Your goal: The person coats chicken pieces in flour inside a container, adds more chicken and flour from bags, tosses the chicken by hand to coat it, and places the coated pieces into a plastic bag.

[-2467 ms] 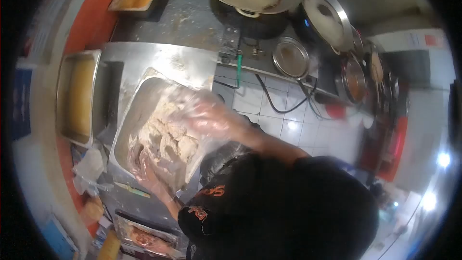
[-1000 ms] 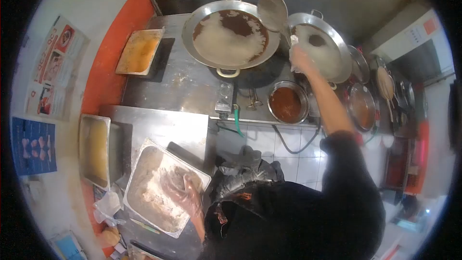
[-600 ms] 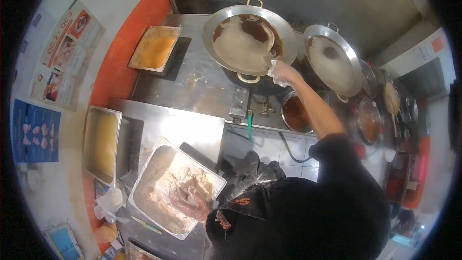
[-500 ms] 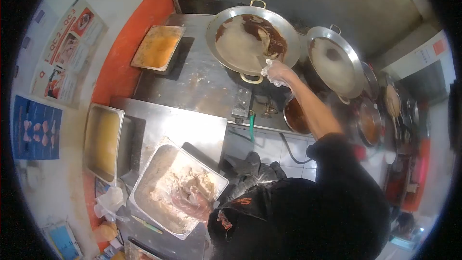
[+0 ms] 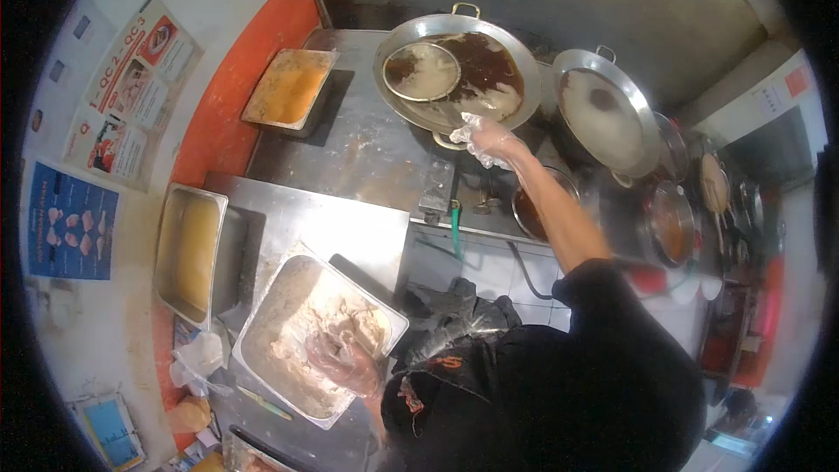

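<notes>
My right hand [image 5: 489,140], in a flour-dusted clear glove, grips the handle of a round mesh skimmer [image 5: 422,72]. The skimmer is over the left part of a wide wok [image 5: 398,39] of dark oil with pale foam. My left hand [image 5: 345,363], also in a clear glove, is in a metal tray [image 5: 253,351] of clumpy flour [image 5: 319,306]. Its fingers look spread and partly sunk in the flour; whether any food lies under them is hidden.
A second foamy wok [image 5: 651,144] stands to the right, with more pans behind my arm. On the left are a pan of orange crumbs [image 5: 288,92] and a deep pan of yellow liquid [image 5: 194,249]. A green hose [image 5: 455,232] hangs from the stove edge.
The skimmer has swung from the right side of the wok to the left, turning flat and pushing the foam aside. My right hand shifted slightly left and down. My left hand stays in the flour.
</notes>
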Demonstrator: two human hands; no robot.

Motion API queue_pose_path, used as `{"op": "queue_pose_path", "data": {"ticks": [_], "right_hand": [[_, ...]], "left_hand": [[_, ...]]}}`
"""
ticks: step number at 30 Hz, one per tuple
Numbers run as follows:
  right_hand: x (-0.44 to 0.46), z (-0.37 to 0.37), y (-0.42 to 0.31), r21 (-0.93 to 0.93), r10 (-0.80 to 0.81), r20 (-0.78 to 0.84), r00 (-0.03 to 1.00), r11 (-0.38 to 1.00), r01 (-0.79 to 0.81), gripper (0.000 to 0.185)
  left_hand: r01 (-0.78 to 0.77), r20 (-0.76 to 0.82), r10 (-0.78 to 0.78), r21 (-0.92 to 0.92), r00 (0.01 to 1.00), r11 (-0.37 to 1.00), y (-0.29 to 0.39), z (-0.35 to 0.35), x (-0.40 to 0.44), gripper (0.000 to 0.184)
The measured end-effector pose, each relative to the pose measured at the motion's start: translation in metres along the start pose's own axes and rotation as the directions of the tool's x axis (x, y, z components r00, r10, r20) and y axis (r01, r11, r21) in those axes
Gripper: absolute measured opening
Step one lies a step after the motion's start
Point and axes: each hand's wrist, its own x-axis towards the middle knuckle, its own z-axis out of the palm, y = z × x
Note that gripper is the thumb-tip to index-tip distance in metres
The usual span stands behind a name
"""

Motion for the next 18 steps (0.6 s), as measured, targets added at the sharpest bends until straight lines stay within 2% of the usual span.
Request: {"op": "queue_pose_path", "data": {"ticks": [1, 4, 7, 13, 16, 18], "right_hand": [[0.001, -0.002, 0.006, -0.026, -0.019, -0.002, 1.000, 0.999, 0.019, 0.061], [-0.021, -0.006, 0.005, -0.023, -0.027, 0.012, 1.000, 0.999, 0.028, 0.048], [-0.026, -0.016, 0.021, 0.017, -0.073, 0.046, 0.996, 0.997, 0.072, 0.038], [-0.054, -0.030, 0.031, 0.088, -0.052, 0.077, 0.996, 0.995, 0.045, 0.041], [-0.074, -0.043, 0.038, 0.205, 0.034, 0.150, 0.988, 0.977, -0.065, 0.042], [-0.101, -0.054, 0.037, 0.224, 0.064, 0.169, 0.984, 0.969, -0.102, 0.042]], "left_hand": [[-0.006, -0.008, 0.005, -0.050, 1.000, 0.999, 0.001, 0.000, 0.001, 0.044], [-0.092, 0.001, 0.092, 0.102, 0.996, 0.991, 0.010, -0.007, 0.006, 0.041], [-0.034, 0.020, 0.034, 0.014, 0.999, 0.999, 0.007, -0.007, 0.004, 0.039], [-0.019, 0.038, 0.019, -0.013, 0.999, 1.000, 0.016, -0.009, 0.004, 0.046], [0.069, 0.064, -0.060, -0.151, 0.996, 0.986, 0.021, -0.009, 0.004, 0.050], [-0.005, 0.064, 0.007, -0.031, 0.998, 1.000, 0.018, -0.010, 0.005, 0.051]]}}
